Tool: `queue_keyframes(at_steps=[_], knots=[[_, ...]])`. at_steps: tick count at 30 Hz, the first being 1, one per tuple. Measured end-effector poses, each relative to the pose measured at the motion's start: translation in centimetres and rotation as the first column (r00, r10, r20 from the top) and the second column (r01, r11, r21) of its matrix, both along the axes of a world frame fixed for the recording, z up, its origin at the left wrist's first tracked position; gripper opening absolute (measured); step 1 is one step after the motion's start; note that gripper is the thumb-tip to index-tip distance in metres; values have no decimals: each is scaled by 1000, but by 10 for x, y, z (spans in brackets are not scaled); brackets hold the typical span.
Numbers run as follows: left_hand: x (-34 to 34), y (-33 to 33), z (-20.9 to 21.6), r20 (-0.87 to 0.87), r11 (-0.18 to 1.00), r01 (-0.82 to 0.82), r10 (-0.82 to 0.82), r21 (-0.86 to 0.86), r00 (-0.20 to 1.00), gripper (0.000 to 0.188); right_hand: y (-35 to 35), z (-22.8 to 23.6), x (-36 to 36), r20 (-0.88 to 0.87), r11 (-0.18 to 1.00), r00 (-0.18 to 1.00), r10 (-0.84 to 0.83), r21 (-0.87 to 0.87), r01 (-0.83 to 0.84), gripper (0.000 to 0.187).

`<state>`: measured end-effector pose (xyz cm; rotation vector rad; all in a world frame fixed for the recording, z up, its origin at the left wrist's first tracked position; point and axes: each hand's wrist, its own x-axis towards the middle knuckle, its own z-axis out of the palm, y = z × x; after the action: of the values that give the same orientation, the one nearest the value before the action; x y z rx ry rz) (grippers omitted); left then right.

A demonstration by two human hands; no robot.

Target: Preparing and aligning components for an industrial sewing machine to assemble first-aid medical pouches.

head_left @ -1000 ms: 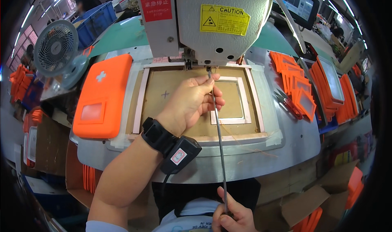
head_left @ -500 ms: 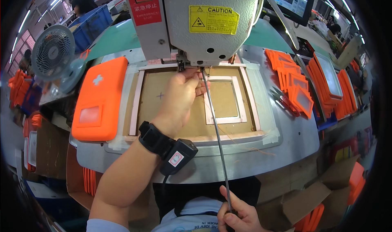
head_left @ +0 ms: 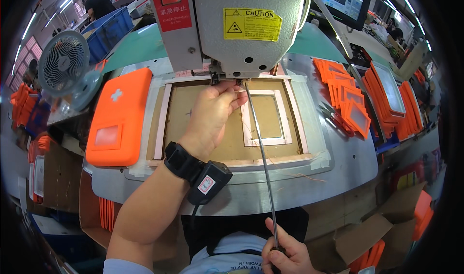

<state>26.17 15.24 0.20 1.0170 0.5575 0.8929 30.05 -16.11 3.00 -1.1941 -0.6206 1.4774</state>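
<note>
My left hand (head_left: 216, 112) reaches up under the head of a sewing machine (head_left: 241, 52), its fingertips pinched together beside the needle area. What they hold there, if anything, is hidden. A black strap and box sit on that wrist. My right hand (head_left: 285, 252), low in the view, is wrapped round the dark handle of a long screwdriver (head_left: 263, 155). Its thin metal shaft slants up to the underside of the machine head, next to my left fingertips. Below lies a brown template board (head_left: 203, 146) with pale strip borders and a smaller framed window (head_left: 266, 114).
An orange case (head_left: 118, 119) lies left of the template. To the right are orange frame pieces (head_left: 345, 93) and red-handled snips (head_left: 337, 121). A fan (head_left: 64, 61) stands at the far left, a screen (head_left: 340, 3) at the back right. Loose orange thread trails over the front edge.
The screwdriver's upper end has shifted slightly to the right under the machine head. My right hand has moved a little right with it. My left hand stays nearly in place.
</note>
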Motion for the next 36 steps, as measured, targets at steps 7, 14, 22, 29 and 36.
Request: queue_keyframes(at_steps=[7,14,22,29,36], knots=[[-1,0,-1,11,1000,21,-21,5,1000,24,1,2,2,3,999,1000,-6,-47,6,56],[-2,1,-2,3,1000,29,-29,12,1000,25,2,-1,5,-16,998,1000,7,-64,-8,56],[-1,1,-2,-3,1000,28,-28,15,1000,26,3,-5,6,15,995,1000,-21,-100,22,52],[-2,2,-4,-10,999,35,-34,33,999,25,9,3,6,44,997,999,3,-74,1,48],[-2,0,-2,-12,999,27,-26,35,1000,24,10,6,8,78,995,997,15,-97,-7,48]])
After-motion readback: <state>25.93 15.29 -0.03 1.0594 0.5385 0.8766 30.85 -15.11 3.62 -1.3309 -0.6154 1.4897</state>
